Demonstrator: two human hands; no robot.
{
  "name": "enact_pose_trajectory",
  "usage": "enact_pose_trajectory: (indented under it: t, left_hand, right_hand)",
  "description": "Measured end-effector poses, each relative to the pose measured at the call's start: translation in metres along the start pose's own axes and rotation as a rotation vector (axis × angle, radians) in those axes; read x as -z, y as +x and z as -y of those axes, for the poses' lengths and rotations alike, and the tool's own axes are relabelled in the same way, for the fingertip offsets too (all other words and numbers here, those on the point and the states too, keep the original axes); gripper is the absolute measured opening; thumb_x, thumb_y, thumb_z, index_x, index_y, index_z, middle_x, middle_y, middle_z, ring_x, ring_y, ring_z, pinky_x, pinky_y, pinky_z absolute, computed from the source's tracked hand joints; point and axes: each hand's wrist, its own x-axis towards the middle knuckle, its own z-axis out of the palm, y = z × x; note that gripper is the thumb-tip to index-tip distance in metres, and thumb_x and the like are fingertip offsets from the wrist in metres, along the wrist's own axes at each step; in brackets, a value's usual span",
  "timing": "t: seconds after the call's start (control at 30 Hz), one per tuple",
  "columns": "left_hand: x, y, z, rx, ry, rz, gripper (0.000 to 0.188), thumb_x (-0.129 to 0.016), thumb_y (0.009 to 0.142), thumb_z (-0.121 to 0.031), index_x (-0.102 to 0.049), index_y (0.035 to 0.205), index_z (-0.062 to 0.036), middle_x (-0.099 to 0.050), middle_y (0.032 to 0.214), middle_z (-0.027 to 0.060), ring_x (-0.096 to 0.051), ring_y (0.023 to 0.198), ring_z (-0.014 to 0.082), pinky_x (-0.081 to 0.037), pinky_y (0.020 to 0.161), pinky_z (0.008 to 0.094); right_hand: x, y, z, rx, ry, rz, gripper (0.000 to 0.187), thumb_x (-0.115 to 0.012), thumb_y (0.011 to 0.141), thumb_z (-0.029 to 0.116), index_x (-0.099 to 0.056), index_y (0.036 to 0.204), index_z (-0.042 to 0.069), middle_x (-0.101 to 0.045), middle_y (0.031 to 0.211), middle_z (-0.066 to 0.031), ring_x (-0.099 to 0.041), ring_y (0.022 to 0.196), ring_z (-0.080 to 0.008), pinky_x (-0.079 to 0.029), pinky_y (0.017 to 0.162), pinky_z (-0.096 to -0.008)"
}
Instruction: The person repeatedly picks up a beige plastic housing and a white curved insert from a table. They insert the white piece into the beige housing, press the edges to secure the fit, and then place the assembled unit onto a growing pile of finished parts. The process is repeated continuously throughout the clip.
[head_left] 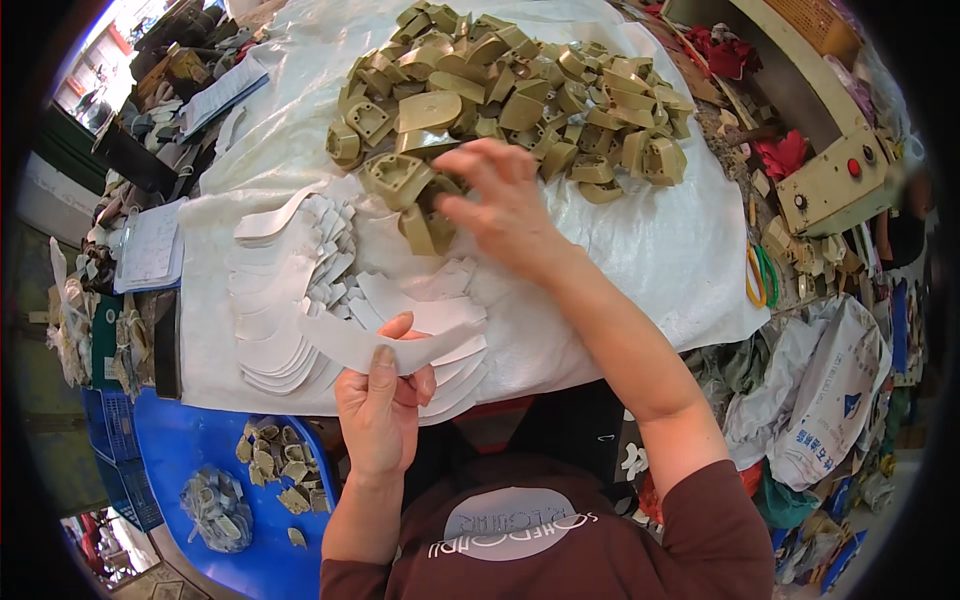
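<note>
My left hand (382, 410) pinches a curved white strip (385, 347) between thumb and fingers, close to the front edge of the covered table. Under and behind the strip lie fanned stacks of similar white curved pieces (270, 320). My right hand (505, 205) reaches to the near edge of a heap of olive-coloured moulded pieces (520, 90) that look like shoe heels. Its thumb and fingers are apart around the edge of one olive piece (425, 228); whether they touch it is hard to see.
A white sheet (640, 270) covers the table. At lower left, a blue basin (175, 440) holds loose moulded pieces and a filled clear bag (217, 510). A clipboard (150, 248) lies left. At right are a control box with buttons (840, 180), tape rolls (762, 277) and white sacks (830, 400).
</note>
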Motion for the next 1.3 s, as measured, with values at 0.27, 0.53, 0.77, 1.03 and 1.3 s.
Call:
enact_pose_trajectory:
  t: [0.27,0.53,0.77,1.03,1.3]
  left_hand:
    - [0.005,-0.001,0.005,0.048,0.067,0.142,0.035,-0.048,0.097,-0.018,-0.051,0.123,0.0054,-0.057,0.085,0.0116,-0.048,0.061,0.0129,-0.036,0.053,0.0247]
    - [-0.021,-0.008,0.023,0.136,-0.181,0.172,0.042,-0.043,0.1,-0.022,-0.046,0.127,0.0097,-0.058,0.105,0.0132,-0.053,0.091,0.0156,-0.044,0.077,0.0284]
    - [-0.025,-0.023,0.028,0.134,-0.143,0.218,0.043,-0.039,0.101,-0.023,-0.044,0.128,0.0103,-0.051,0.127,0.0173,-0.052,0.117,0.022,-0.043,0.099,0.0351]
    - [-0.027,-0.026,0.025,0.03,-0.02,0.266,0.043,-0.037,0.101,-0.02,-0.042,0.13,0.0119,-0.049,0.131,0.0194,-0.051,0.118,0.022,-0.042,0.099,0.0329]
    - [-0.028,-0.028,0.028,-0.143,0.246,0.239,0.044,-0.034,0.102,-0.022,-0.045,0.129,0.0117,-0.054,0.125,0.0177,-0.053,0.112,0.0199,-0.041,0.094,0.0299]
  right_hand:
    - [0.054,-0.057,-0.007,-0.822,0.802,-0.339,0.027,-0.064,0.083,0.003,-0.059,0.109,0.003,-0.059,0.102,-0.0099,-0.057,0.097,-0.0218,-0.048,0.079,-0.03]
    - [0.111,-0.062,0.081,-0.363,0.913,-0.198,0.052,-0.064,0.074,-0.015,-0.054,0.12,0.006,-0.057,0.107,-0.0141,-0.063,0.087,-0.0258,-0.052,0.075,-0.0316]
    - [0.073,-0.074,0.108,-0.248,0.67,-0.455,0.046,-0.064,0.07,-0.013,-0.054,0.112,0.004,-0.061,0.103,-0.0172,-0.062,0.085,-0.0331,-0.054,0.069,-0.0372]
    - [0.071,-0.076,0.106,-0.189,0.629,-0.43,0.04,-0.062,0.072,-0.011,-0.055,0.108,0.004,-0.06,0.103,-0.0161,-0.06,0.084,-0.0325,-0.052,0.066,-0.0367]
    - [0.069,-0.066,0.11,-0.22,0.539,-0.459,0.044,-0.067,0.065,-0.007,-0.055,0.106,0.005,-0.061,0.101,-0.0113,-0.056,0.081,-0.0276,-0.047,0.064,-0.0355]
